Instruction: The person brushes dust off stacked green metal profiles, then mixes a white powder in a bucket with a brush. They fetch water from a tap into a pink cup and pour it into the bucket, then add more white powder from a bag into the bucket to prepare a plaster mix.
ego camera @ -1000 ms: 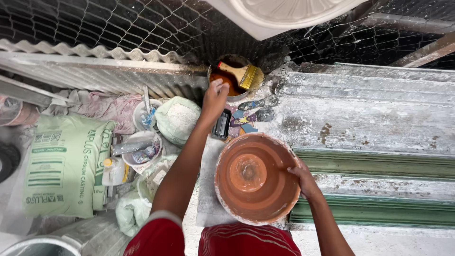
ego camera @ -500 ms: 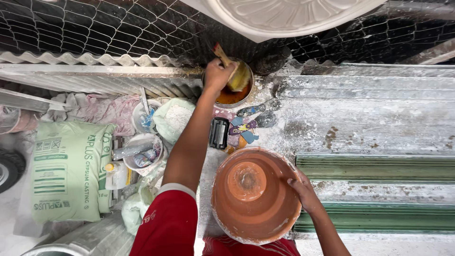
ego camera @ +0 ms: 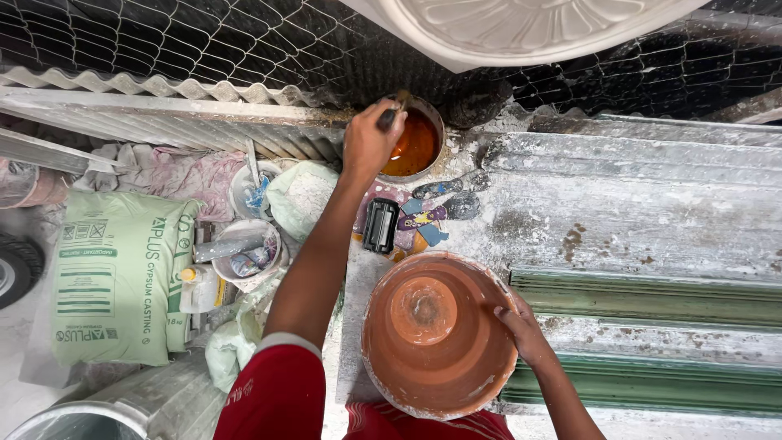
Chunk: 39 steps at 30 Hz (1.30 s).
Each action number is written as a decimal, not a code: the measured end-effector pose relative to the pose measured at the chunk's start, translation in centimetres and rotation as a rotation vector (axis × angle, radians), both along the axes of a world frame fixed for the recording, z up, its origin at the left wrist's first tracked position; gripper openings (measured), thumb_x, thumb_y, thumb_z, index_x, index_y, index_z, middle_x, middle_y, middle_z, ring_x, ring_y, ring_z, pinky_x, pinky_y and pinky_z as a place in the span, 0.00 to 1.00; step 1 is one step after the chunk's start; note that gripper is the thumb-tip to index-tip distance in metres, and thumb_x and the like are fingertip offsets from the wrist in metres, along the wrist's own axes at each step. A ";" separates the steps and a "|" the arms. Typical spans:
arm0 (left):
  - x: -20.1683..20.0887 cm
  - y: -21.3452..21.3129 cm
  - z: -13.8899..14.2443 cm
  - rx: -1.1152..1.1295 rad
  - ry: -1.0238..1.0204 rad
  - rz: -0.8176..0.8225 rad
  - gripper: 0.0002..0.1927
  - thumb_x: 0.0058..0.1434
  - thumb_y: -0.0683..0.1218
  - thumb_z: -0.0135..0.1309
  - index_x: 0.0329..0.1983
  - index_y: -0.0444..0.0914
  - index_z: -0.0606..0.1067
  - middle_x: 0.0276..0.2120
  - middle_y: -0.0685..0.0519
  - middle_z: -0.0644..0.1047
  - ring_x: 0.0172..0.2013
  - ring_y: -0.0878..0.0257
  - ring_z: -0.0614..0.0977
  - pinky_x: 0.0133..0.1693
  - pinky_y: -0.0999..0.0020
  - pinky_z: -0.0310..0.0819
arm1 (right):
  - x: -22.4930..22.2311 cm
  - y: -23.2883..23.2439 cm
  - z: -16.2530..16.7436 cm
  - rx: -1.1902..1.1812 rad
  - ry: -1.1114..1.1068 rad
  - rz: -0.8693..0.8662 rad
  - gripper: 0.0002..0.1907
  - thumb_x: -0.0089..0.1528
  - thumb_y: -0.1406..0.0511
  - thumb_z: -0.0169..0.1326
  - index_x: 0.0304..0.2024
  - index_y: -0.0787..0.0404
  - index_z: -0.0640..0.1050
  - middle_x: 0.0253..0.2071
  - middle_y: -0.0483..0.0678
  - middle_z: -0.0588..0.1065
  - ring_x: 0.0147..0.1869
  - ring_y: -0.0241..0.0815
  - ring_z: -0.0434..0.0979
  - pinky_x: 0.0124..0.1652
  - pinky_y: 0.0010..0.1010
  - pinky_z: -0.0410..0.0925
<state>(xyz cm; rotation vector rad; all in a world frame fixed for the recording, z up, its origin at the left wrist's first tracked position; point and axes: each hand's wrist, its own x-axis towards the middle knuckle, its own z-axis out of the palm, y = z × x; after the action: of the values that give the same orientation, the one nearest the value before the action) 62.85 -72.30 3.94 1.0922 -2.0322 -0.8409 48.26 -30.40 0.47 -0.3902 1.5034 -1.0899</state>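
My left hand (ego camera: 368, 145) is stretched forward and closed around the dark handle of a brush (ego camera: 393, 112), whose tip dips into a small tin of orange-brown paint (ego camera: 414, 145) by the wire fence. My right hand (ego camera: 520, 326) rests on the right rim of a large terracotta-coloured round mould (ego camera: 436, 334) that lies close in front of me, its inside smeared with white at the edges. A black roller-like tool (ego camera: 380, 225) and several paint-stained brushes (ego camera: 444, 204) lie between the tin and the mould.
A green sack of casting powder (ego camera: 114, 277) lies at left beside white tubs (ego camera: 248, 248) of tools and a plastic bag of white powder (ego camera: 301, 195). Green and whitish moulded strips (ego camera: 652, 301) fill the right. A white ornate disc (ego camera: 521, 28) hangs overhead.
My left hand went from the tin's near edge to above it, gripping the brush and dipping it into the paint. My right hand stayed on the mould's rim.
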 end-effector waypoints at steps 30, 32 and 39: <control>19.2 32.5 9.3 0.622 0.791 0.087 0.23 0.66 0.47 0.59 0.63 0.38 0.70 0.55 0.53 0.79 0.54 0.63 0.80 0.57 0.62 0.76 | 4.8 -1.7 4.1 -0.011 0.325 0.683 0.35 0.64 0.62 0.42 0.74 0.61 0.57 0.65 0.58 0.71 0.67 0.53 0.71 0.63 0.41 0.64; 20.0 35.9 8.4 0.456 0.388 0.108 0.21 0.66 0.47 0.61 0.60 0.37 0.74 0.48 0.52 0.82 0.47 0.63 0.83 0.51 0.63 0.78 | 6.2 -1.5 4.3 -0.257 0.422 0.707 0.40 0.62 0.66 0.42 0.77 0.59 0.50 0.70 0.60 0.64 0.71 0.55 0.65 0.66 0.41 0.59; 17.3 37.1 -2.3 0.127 -0.333 0.484 0.17 0.68 0.50 0.60 0.57 0.41 0.77 0.43 0.47 0.83 0.39 0.57 0.85 0.44 0.61 0.79 | 9.9 0.5 2.8 -0.579 0.586 0.695 0.45 0.58 0.75 0.42 0.78 0.56 0.46 0.77 0.62 0.54 0.81 0.59 0.53 0.72 0.41 0.52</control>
<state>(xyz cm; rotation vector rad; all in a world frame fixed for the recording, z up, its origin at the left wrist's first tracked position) 80.11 -35.17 1.65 1.8020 -1.8563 -0.5684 58.15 -29.86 3.26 -1.6163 1.3259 -0.8458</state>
